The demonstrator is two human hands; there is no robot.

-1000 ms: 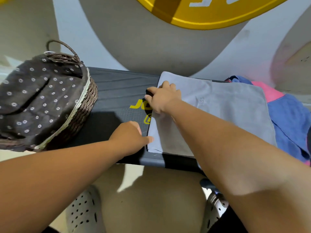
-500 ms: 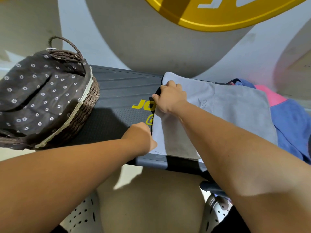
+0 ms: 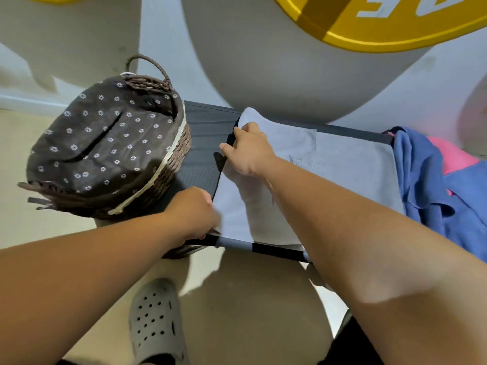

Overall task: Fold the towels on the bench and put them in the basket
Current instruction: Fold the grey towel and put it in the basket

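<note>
1. Grey perforated shoe (image 3: 155, 320): on the floor, nearer than the left hand and below it.
2. Left hand (image 3: 193, 214): knuckles up, fingers curled under. It pinches the grey towel's near left corner at the table's front edge.
3. Grey towel (image 3: 342, 175): spread flat on the table, running from both hands out to their right. A folded layer covers the part next to the hands, and a small logo shows just right of the right wrist.
4. Right hand (image 3: 249, 150): beyond the left hand, fingers curled over the towel's left edge near its far corner, gripping it. A dark strip shows just under the fingers.
5. Table (image 3: 208, 127): dark, ribbed top; a bare stretch lies left of the right hand, between towel and basket.
6. Basket (image 3: 181, 143): brown wicker with a loop handle, left of both hands and close to the left one. A brown flowered cloth (image 3: 105, 138) lies across its mouth.
7. Blue towel (image 3: 427, 180) and pink towel (image 3: 453, 156): crumpled together at the grey towel's right end, well apart from the hands.
8. Yellow disc (image 3: 395, 22): farthest back, above and beyond the right hand.
</note>
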